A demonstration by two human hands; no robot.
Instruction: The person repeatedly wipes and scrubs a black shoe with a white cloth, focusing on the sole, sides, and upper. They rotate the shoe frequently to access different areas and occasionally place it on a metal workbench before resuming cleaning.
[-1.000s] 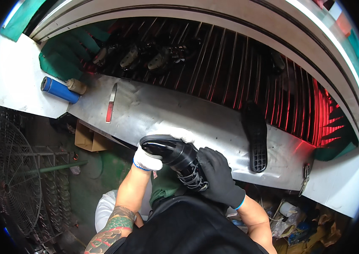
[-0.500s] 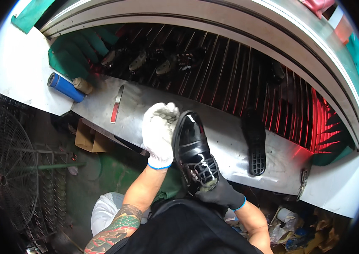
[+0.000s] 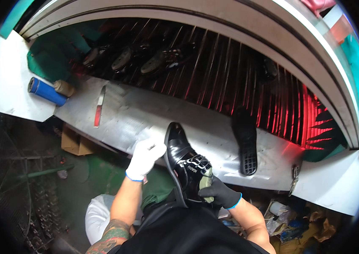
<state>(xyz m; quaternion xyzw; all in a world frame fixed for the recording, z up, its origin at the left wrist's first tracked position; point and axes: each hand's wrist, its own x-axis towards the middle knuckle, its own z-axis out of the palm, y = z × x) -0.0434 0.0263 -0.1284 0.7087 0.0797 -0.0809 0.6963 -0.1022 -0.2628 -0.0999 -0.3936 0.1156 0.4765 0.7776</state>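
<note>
A glossy black lace-up shoe [image 3: 182, 154] points toe-away in front of me, its sole edge turned to the left. Pale green filling, probably a shoe last [image 3: 206, 181], shows in its opening. My right hand [image 3: 222, 193], in a dark grey glove with a blue cuff, is closed on the last at the heel end. My left hand [image 3: 144, 157], in a white glove, is beside the shoe's left edge with its fingers curled. Whether it touches the sole, or what it may hold, I cannot make out.
A metal ledge [image 3: 124, 110] holds a red-handled knife [image 3: 98, 111], a black outsole [image 3: 247, 146] and a small metal tool [image 3: 294, 178]. Beyond it, several shoes [image 3: 122, 59] lie on red-lit rollers [image 3: 213, 72] beneath a hood. A blue roll [image 3: 46, 90] stands left; a cardboard box [image 3: 74, 142] sits below.
The shoe has been lowered toward me and tilted, exposing more of the pale green last. My left hand has drawn back toward me, its fingers now curled. The view has shifted slightly.
</note>
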